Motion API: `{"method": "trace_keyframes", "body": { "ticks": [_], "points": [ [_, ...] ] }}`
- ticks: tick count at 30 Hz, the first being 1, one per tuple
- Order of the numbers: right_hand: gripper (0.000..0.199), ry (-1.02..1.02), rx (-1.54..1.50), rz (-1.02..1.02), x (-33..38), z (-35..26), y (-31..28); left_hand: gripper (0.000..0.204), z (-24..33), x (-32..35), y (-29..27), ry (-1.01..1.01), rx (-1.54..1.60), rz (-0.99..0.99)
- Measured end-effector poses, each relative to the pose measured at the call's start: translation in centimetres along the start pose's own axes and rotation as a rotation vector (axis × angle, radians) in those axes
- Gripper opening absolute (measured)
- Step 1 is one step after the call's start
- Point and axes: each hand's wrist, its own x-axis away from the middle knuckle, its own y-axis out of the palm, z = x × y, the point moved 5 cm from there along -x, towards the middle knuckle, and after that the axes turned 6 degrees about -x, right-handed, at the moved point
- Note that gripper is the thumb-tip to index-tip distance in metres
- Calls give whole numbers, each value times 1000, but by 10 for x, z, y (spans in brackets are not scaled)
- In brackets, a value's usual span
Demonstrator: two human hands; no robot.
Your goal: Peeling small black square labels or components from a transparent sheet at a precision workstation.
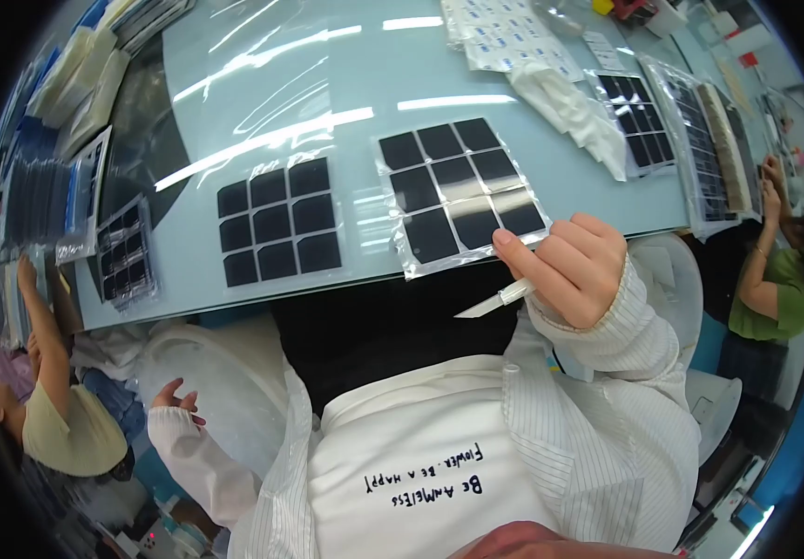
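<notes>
While my right grip (560,272) pinches a pale-handled knife (499,299), blade pointing left, I see its fingertip on the nearly square black-panelled sheet (463,186), which lies leftward and beyond, by the table's (188,252) near edge; my left grip (176,401), loosely spread, hangs farther off.

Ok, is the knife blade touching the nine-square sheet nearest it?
Apart: the head view shows black clothing between the knife blade and the nine-square sheet.
</notes>
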Motion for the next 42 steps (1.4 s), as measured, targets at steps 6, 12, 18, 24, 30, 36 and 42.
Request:
{"method": "trace_keyframes", "body": {
  "ticks": [6, 12, 18, 24, 30, 36, 42],
  "points": [
    [34, 25, 223, 184, -1, 11, -59, 29, 164, 138, -23, 694, 0, -96],
    [23, 153, 692, 656, 29, 48, -122, 26, 234, 186, -19, 1311, -113, -221],
    [33, 401, 240, 436, 132, 154, -93, 29, 242, 187, -18, 1528, -68, -30],
    [37, 639, 127, 237, 169, 175, -92, 24, 240, 183, -21, 1405, -7, -35],
    [31, 739, 112, 237, 117, 146, -94, 22, 257, 181, -24, 1456, 95, 107],
    [34, 491, -115, 50, -18, 84, 3, 31, 278, 187, 4, 1739, -14, 385],
    [32, 502, 131, -86, -51, 110, 48, 47, 296, 184, 43, 1790, -173, 437]
  ]
}}
